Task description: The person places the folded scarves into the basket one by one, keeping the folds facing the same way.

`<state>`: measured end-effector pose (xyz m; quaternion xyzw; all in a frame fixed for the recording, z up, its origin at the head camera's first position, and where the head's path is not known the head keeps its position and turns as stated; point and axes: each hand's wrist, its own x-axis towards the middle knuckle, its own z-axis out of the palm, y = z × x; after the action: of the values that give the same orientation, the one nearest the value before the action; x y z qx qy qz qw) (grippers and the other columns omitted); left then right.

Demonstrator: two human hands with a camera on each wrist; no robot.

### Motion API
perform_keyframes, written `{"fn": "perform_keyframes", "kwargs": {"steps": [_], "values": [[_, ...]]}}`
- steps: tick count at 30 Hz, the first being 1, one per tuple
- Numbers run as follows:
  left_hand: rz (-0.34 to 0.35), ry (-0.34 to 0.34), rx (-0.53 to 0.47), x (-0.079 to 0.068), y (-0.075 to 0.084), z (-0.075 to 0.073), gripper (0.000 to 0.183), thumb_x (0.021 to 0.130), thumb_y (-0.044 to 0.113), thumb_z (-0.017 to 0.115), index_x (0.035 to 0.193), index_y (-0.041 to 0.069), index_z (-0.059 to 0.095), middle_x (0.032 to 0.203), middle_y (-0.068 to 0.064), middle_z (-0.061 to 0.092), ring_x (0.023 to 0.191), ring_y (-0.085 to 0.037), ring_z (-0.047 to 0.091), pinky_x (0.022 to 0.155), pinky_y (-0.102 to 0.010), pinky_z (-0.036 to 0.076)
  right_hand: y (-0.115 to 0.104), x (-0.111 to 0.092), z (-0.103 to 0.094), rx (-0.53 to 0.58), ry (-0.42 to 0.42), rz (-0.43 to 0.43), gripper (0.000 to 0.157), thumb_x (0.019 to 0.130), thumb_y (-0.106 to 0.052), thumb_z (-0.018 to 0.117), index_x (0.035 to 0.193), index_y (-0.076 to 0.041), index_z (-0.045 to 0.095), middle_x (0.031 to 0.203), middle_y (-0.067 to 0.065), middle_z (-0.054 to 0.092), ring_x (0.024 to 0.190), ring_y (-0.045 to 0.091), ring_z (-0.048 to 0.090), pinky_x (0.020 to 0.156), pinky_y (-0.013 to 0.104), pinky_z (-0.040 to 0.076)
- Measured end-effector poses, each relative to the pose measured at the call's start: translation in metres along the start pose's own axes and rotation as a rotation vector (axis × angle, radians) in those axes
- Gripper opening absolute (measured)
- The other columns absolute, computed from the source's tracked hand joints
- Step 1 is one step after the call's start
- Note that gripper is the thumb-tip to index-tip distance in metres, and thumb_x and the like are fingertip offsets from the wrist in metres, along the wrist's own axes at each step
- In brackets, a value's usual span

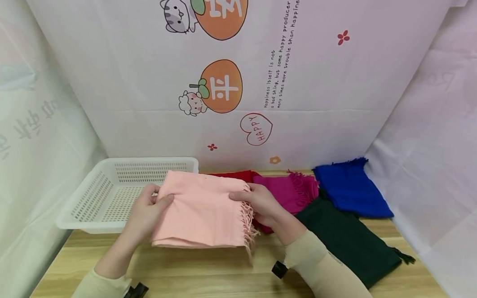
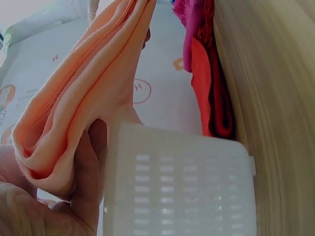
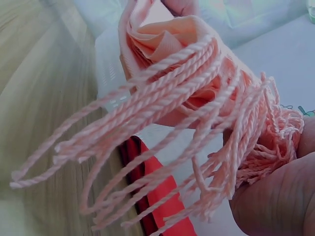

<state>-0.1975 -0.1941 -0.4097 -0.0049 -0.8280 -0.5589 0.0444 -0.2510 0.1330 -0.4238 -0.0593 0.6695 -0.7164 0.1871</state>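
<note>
One folded pink scarf (image 1: 205,213), held off the tabletop (image 1: 205,281) beside a white basket (image 1: 154,160)

Your left hand (image 1: 148,212) grips the scarf at its folded left edge, thumb on the upper face and the other fingers underneath. Your right hand (image 1: 263,205) holds the opposite end near the far corner, its thumb likewise on top. Both sets of fingers are thus clamped on the cloth, which lies between them. Note the long axis: as you see it from the head, the longer side runs from your left fingers to your right fingers, and the fringe (image 1: 247,223) hangs at the right end.

The governing relation is that of basket to fingers. The basket stands to the left of your left fingers and reaches beyond them, so your left hand is clearly the nearer; your right fingers are well apart from it. The scarf hides the basket's right end in the head view, and you cannot tell whether the two touch.

Beyond the scarf, between your two sets of fingers, observe a red cloth (image 1: 240,175). A magenta scarf (image 1: 277,192) lies behind and to the right of your right fingers. Farther right of them are a dark green scarf (image 1: 344,238) and, beyond it, a blue scarf (image 1: 354,190).
</note>
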Motion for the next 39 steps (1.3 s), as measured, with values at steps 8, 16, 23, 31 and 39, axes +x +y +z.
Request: {"fn": "perform_keyframes", "kwargs": {"steps": [8,16,23,31,39], "values": [[-0.023,0.023,0.007,0.009,-0.006,-0.009,0.039,0.110,0.029,0.070,0.130,-0.001,0.055,0.096,-0.018,0.074,0.066,-0.023,0.070,0.055,-0.039,0.062,0.000,0.013,0.010,0.040,-0.002,-0.014,0.049,0.098,-0.023,0.087,0.137,-0.001,0.068,0.111,0.013,0.080,0.090,0.023,0.082,0.082,0.040,0.068],[-0.017,0.051,0.043,0.017,-0.009,-0.020,0.038,0.111,0.030,0.069,0.126,-0.001,0.054,0.090,-0.013,0.071,0.062,-0.020,0.068,0.053,-0.037,0.060,-0.002,0.026,0.021,0.054,0.021,-0.012,0.052,0.095,-0.024,0.090,0.137,-0.002,0.069,0.111,0.013,0.081,0.091,0.024,0.083,0.082,0.041,0.068],[-0.034,0.069,0.057,0.025,-0.010,-0.031,0.037,0.110,0.031,0.070,0.124,0.000,0.056,0.092,-0.011,0.069,0.064,-0.017,0.067,0.056,-0.035,0.059,-0.005,0.037,0.029,0.071,-0.001,-0.017,0.047,0.096,-0.021,0.089,0.136,-0.002,0.072,0.115,0.013,0.080,0.094,0.023,0.082,0.085,0.040,0.068],[-0.054,0.046,0.030,0.032,-0.013,-0.044,0.041,0.111,0.032,0.068,0.131,-0.001,0.055,0.099,-0.011,0.070,0.065,-0.014,0.068,0.058,-0.033,0.060,-0.010,0.042,0.038,0.128,-0.071,-0.041,0.047,0.095,-0.009,0.086,0.137,0.000,0.070,0.118,0.012,0.078,0.096,0.020,0.079,0.086,0.037,0.067],[-0.072,0.017,0.036,0.035,-0.016,-0.056,0.048,0.113,0.036,0.065,0.138,-0.003,0.052,0.104,-0.013,0.068,0.067,-0.014,0.070,0.060,-0.034,0.062,-0.012,0.049,0.051,0.081,0.006,-0.060,0.050,0.092,-0.005,0.086,0.138,0.001,0.068,0.117,0.013,0.077,0.092,0.022,0.080,0.085,0.037,0.067]]}}
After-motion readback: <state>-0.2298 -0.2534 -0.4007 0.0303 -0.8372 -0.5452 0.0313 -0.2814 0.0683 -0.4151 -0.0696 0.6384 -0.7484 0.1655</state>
